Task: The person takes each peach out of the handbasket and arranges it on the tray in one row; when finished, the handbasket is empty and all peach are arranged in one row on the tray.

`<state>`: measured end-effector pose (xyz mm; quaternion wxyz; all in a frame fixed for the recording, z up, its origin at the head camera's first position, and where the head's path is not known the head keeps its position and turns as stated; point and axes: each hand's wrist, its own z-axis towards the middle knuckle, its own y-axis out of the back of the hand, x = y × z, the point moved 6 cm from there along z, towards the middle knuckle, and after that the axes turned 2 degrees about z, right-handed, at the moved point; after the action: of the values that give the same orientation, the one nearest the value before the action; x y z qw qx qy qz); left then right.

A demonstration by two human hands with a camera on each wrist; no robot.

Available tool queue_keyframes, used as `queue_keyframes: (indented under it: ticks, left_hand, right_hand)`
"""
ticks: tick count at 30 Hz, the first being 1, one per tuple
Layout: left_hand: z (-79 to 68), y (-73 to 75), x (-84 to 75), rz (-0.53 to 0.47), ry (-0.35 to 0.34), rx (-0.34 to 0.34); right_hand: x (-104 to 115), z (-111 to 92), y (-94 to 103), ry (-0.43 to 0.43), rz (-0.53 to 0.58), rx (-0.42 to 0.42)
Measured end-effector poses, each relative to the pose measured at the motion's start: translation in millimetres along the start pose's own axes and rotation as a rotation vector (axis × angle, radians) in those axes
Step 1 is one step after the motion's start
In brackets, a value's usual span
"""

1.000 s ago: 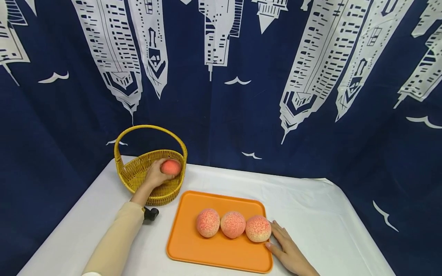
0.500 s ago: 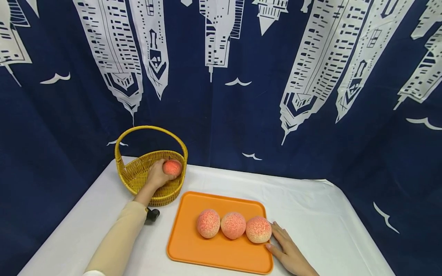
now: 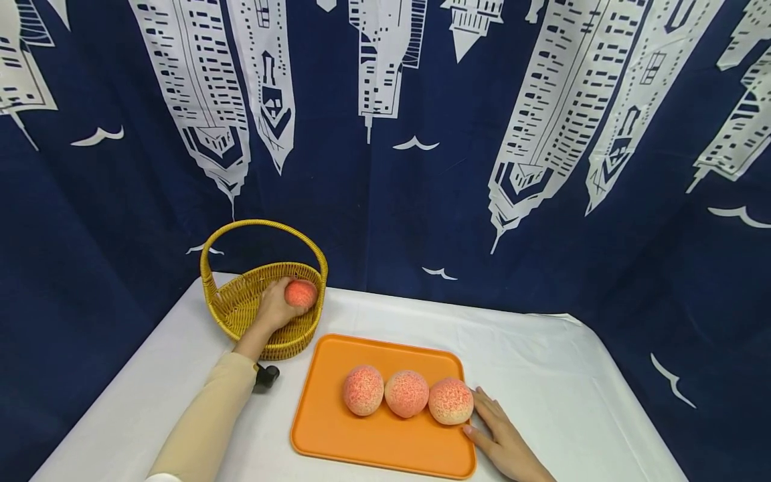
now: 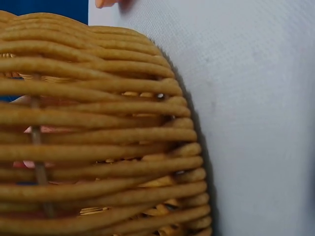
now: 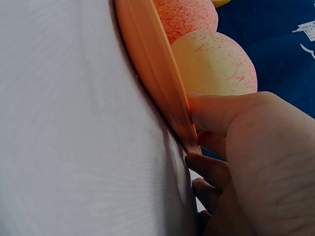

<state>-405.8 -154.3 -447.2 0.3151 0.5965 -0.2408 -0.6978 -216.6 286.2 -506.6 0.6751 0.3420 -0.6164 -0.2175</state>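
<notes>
In the head view my left hand [image 3: 277, 306] reaches into the yellow wicker basket [image 3: 286, 345] and grips a reddish peach [image 3: 300, 294] near its right inner wall. The basket's weave [image 4: 98, 118] fills much of the left wrist view and hides most of that hand. Across the orange tray [image 3: 379, 452], three speckled pink and cream peaches [image 3: 407, 393] lie in a row. My right hand [image 3: 504, 438] rests at the tray's right edge, fingers extended beside the rightmost peach [image 3: 451, 402]. In the right wrist view its thumb touches the tray's rim [image 5: 165, 73], just below a pale peach [image 5: 211, 64].
The basket's tall arched handle [image 3: 263, 221] rises over its opening. A small black object [image 3: 267, 375] shows beside the left forearm, in front of the basket. A white cloth [image 3: 542, 375] covers the table, and a dark blue curtain [image 3: 373, 201] printed with buildings hangs behind.
My left hand and its peach have shifted very slightly right inside the basket. The right hand, the tray and its peaches stay in place.
</notes>
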Motion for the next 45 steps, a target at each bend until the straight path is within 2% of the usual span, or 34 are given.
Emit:
queue_keyframes:
  ticks: [4,9,18,23,29,36,45]
  left_hand:
    - [-1.4,2.2,0.8,-0.01,-0.008,-0.007]
    - [-7.4,10.7,1.0,-0.049,-0.013,-0.052]
    - [-26.1,24.6,-6.0,-0.135,0.032,-0.105]
    - [-41.1,35.3,-21.0,-0.153,0.0,-0.132]
    - [-67.7,45.9,-47.4,-0.164,-0.088,-0.162]
    - [-98.8,39.6,-64.1,-0.189,-0.146,-0.133]
    - [-125.7,16.1,-61.1,-0.215,-0.198,-0.03]
  right_hand:
    - [1.8,0.2,-0.7,0.018,0.001,-0.005]
    - [1.4,2.0,-2.5,0.013,0.017,0.003]
    - [3.6,1.9,-2.2,-0.001,0.03,0.02]
    - [4.5,0.5,-0.4,0.004,0.018,0.011]
    - [7.4,-1.8,2.4,0.062,0.026,-0.035]
    - [8.5,-2.6,3.4,0.084,0.036,-0.04]
    - [6.7,-3.3,1.9,0.071,0.035,-0.032]
